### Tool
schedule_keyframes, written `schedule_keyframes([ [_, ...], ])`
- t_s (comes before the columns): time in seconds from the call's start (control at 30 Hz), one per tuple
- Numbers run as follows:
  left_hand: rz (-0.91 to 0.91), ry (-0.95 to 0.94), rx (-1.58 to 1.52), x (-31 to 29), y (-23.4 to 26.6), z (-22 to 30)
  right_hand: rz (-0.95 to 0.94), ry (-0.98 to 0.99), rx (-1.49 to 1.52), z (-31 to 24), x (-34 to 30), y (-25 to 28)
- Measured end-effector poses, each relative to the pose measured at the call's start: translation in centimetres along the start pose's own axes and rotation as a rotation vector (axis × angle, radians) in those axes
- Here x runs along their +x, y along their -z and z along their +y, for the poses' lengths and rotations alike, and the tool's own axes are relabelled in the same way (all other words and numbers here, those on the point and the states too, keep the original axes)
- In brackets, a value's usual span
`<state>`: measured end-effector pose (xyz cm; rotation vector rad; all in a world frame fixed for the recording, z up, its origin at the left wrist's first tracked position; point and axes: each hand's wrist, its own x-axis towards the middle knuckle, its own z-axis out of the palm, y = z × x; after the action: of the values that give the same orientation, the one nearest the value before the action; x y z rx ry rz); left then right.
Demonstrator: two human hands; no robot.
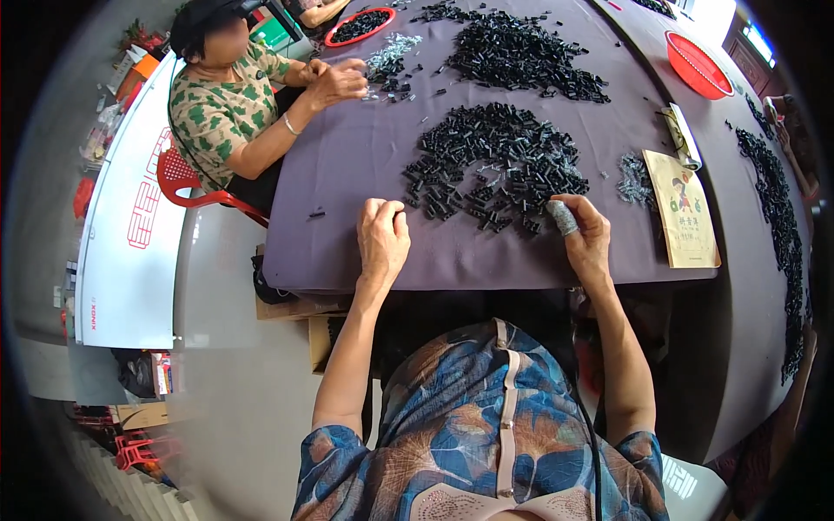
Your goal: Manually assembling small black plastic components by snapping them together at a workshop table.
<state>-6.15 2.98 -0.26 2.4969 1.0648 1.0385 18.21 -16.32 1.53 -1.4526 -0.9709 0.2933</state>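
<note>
A heap of small black plastic pieces (486, 165) lies on the grey-brown cloth of the table, just beyond my hands. Left of its near edge, my left hand (382, 239) rests at the table's front with its fingers curled closed; anything inside them is hidden. My right hand (586, 233) is beside the heap's near right edge, its fingers drawn together. A grey wrapping (563, 217) covers one of its digits. Whether a small piece sits between those fingertips is too small to tell. Some small clear bits (637, 180) lie to the right of the heap.
A yellowish booklet (684, 213) lies at the right front edge. Another black heap (521, 56) is farther back. At left, a co-worker (239, 104) handles pieces near a red basket (360, 27). A red colander (698, 65) and a long black row (773, 208) stand right.
</note>
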Motion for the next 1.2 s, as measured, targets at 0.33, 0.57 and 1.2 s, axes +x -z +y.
schedule_keyframes([
  [0.33, -0.033, -0.002, -0.006, 0.9, -0.5, 0.7, 0.073, -0.019, 0.000, 0.6, 0.4, 0.7],
  [0.57, -0.030, -0.017, -0.021, 0.7, -0.6, -0.4, 0.037, -0.003, -0.008, 0.7, 0.4, 0.7],
  [1.2, -0.038, -0.079, 0.126, 0.5, -0.4, 0.9, 0.053, -0.017, -0.011, 1.1, 0.3, 0.8],
])
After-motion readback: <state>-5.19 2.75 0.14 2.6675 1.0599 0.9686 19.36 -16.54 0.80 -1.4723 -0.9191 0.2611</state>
